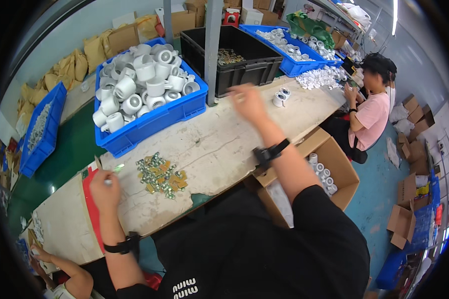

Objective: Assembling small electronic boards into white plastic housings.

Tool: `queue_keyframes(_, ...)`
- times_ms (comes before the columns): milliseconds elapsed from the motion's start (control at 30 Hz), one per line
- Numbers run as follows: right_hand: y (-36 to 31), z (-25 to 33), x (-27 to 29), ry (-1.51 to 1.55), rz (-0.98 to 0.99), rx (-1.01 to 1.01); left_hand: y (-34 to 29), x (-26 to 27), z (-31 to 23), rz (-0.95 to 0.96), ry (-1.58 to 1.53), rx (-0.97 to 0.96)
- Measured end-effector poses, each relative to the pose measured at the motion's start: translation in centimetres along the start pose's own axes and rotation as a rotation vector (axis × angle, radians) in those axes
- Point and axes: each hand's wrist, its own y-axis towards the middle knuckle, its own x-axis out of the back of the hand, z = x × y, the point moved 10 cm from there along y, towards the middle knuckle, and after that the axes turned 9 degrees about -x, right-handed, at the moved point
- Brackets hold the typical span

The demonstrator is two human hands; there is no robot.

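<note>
My left hand (105,188) is over the red strip (92,202) on the worktable, left of a pile of small green and tan circuit boards (160,174). Its fingers are closed around something small and pale that I cannot make out. A small bright green piece (118,168) shows just beyond the fingertips. Stretched out over the far side of the table, my right hand (248,103) is smeared by motion, so its grip is unclear. It is in front of the black crate (257,74), which has small boards inside. To its right stand white cylindrical parts (281,97) with dark ends.
A blue crate (149,122) heaped with white cup-shaped plastic housings (144,72) stands behind the table. A grey post (212,50) rises beside it. An open cardboard box (346,187) with white parts is at my right. Co-workers sit at right (371,109) and lower left (77,279).
</note>
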Motion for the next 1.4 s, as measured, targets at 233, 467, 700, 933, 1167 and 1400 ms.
queue_keyframes(233, 2.1, -28.1, 10.3, -0.68, 0.34, -0.348, -4.3, 2.3, 11.6, 0.217, 0.704, 0.098)
queue_keyframes(467, -0.8, -19.9, 2.2, -0.453, 0.67, -0.686, 3.3, 7.8, 1.6, -0.146, 0.184, -0.067)
queue_keyframes(700, -0.4, -10.9, -4.5, -0.559, 0.662, -0.184, 18.9, -0.8, -10.0, -0.235, -0.056, -0.155)
queue_keyframes(933, -2.7, 9.1, -9.2, 0.325, 0.801, -0.325, 18.5, -2.1, -13.2, -0.236, 0.168, -0.514)
queue_keyframes(1167, -2.1, 11.8, -11.9, 0.879, 0.373, -0.465, 7.6, -4.1, -19.9, -0.198, -0.213, -0.587)
queue_keyframes(1400, -8.3, 11.6, -19.0, 1.075, 0.825, -0.586, 3.7, -8.7, -14.6, -0.171, -0.536, -0.487)
